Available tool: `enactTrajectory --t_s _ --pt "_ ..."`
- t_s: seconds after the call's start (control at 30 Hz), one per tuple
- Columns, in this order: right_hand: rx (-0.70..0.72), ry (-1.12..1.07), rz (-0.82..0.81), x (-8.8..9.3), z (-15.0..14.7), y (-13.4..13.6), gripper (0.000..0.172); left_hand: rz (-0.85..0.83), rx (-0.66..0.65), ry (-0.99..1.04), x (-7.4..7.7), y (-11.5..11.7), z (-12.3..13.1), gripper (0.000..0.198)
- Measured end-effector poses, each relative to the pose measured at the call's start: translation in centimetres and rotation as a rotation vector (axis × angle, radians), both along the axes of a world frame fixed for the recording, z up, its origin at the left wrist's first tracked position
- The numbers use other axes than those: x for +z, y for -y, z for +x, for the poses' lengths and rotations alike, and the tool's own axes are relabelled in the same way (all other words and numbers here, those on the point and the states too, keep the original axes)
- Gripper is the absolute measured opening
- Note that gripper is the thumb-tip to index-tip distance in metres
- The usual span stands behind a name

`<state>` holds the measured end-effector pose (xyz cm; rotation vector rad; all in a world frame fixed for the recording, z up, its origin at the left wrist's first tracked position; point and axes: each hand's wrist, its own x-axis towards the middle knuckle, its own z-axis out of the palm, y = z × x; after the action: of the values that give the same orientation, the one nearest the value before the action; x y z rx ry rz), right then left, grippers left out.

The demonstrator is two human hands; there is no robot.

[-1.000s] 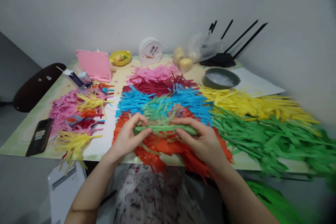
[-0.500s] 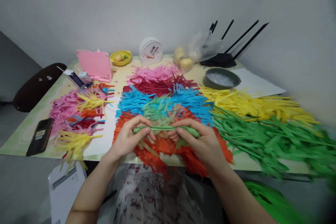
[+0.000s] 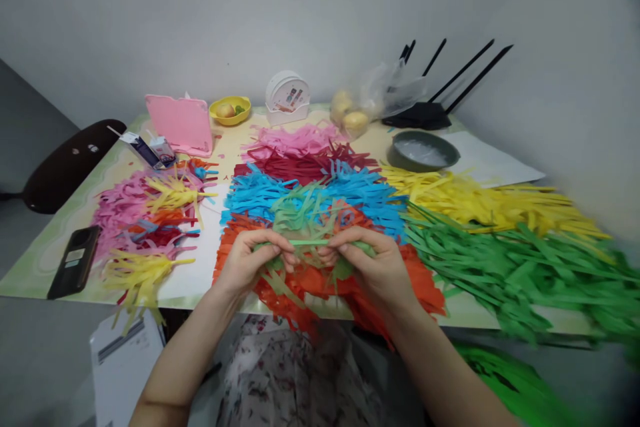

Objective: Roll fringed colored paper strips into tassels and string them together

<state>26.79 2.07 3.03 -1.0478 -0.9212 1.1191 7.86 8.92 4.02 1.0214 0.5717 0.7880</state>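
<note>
Both of my hands hold a thin twisted strip of light green tissue paper (image 3: 309, 242), stretched level between them. My left hand (image 3: 255, 257) pinches its left end between thumb and fingers. The right end is pinched by my right hand (image 3: 367, 260), with some green showing behind the fingers. Beneath the hands lies orange-red fringed tissue paper (image 3: 310, 293), partly hanging over the table's front edge. Pale green fringe (image 3: 297, 210) rests just beyond the hands, in front of blue fringe (image 3: 255, 188). Dark red fringe (image 3: 280, 165) and pink fringe (image 3: 295, 139) lie farther back.
Finished-looking tassels (image 3: 145, 267) and a phone (image 3: 75, 263) lie at left. Green fringe (image 3: 505, 267) and yellow fringe (image 3: 490, 203) spread at right. Behind are a pink tablet case (image 3: 180, 123), a yellow bowl (image 3: 230, 111), a dark bowl (image 3: 423, 152) and a black router (image 3: 420, 115).
My hands have closed further over the green strip, so less of its ends shows. The middle looks thinner and tighter. Other things on the table stay in place.
</note>
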Motion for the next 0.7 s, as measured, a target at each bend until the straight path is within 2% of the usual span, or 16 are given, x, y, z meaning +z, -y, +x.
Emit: enactTrajectory --t_s 0.1,0.17,0.23,0.3,0.37,0.4,0.5,0.57,0.63,0.7 --pt "0.016 0.049 0.062 0.2 -0.2 0.2 0.016 -0.061 0.024 0.062 -0.4 0.0 0.0 0.017" --pt "0.015 0.21 0.164 0.9 0.0 0.3 0.023 0.015 -0.005 0.052 -0.1 -0.3 -0.7 0.018" --pt "-0.002 0.452 0.323 2.0 0.5 0.5 0.026 0.264 -0.044 -0.07 0.8 -0.8 -1.8 0.016" --pt "-0.001 0.666 0.508 3.1 0.9 0.4 0.026 0.606 -0.002 -0.266 2.2 -1.3 -2.7 0.013" --pt "0.026 0.792 0.651 4.0 1.2 0.2 0.026 0.871 0.037 -0.43 3.7 -1.6 -2.9 0.013" --pt "0.046 0.828 0.697 4.3 1.2 0.0 0.026 0.95 0.014 -0.48 4.3 -1.7 -2.8 0.015" --pt "0.116 0.889 0.745 4.6 0.9 -0.2 0.024 1.023 -0.175 -0.524 5.2 -1.9 -1.9 0.015" --pt "0.158 0.91 0.752 4.5 0.8 -0.2 0.021 1.025 -0.241 -0.512 5.1 -2.1 -1.3 0.012" --pt "0.191 0.928 0.75 4.6 1.0 -0.2 0.021 1.066 -0.247 -0.544 4.9 -2.2 -1.1 0.012" --pt "0.27 0.955 0.677 4.9 1.6 -0.4 0.02 1.207 -0.179 -0.64 4.5 -2.3 -1.2 0.012"
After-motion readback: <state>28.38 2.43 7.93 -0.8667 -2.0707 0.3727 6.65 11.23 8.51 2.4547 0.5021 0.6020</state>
